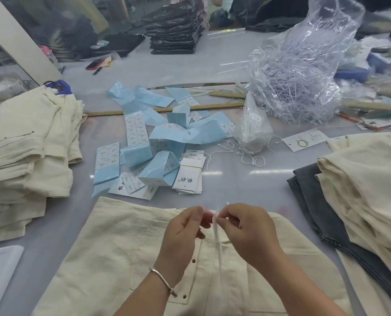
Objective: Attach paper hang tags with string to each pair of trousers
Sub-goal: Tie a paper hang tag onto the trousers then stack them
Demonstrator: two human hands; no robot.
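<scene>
The head view looks down on a grey desk (247, 188). At the near edge, a pair of cream trousers (126, 254) lies flat under both hands. The left hand (183, 233), a silver bracelet (163, 281) on its wrist, and the right hand (247, 229) are raised just above the cloth, fingertips nearly meeting. Each grip is pressed together, pinching a thin pale piece (216, 221) between thumb and forefinger; it is blurred, so whether it is a tag or string cannot be told.

Just beyond the trousers, near the desk's middle, a banded stack of white hang tags (189, 176) lies beside scattered blue label sheets (167, 135). To their right, loose white strings (247, 153) curl by a small clear bag (252, 128). A single tag (305, 140) lies further right. At far right, a big clear plastic bag (304, 71) holds a tangle of thin plastic strands.

On the left stands a pile of folded cream trousers (28, 151). On the right, another cream pile (367, 185) rests over a dark grey pair (315, 201). A wooden ruler (162, 109) lies across the desk behind the sheets. Far back sits a stack of dark garments (174, 30).
</scene>
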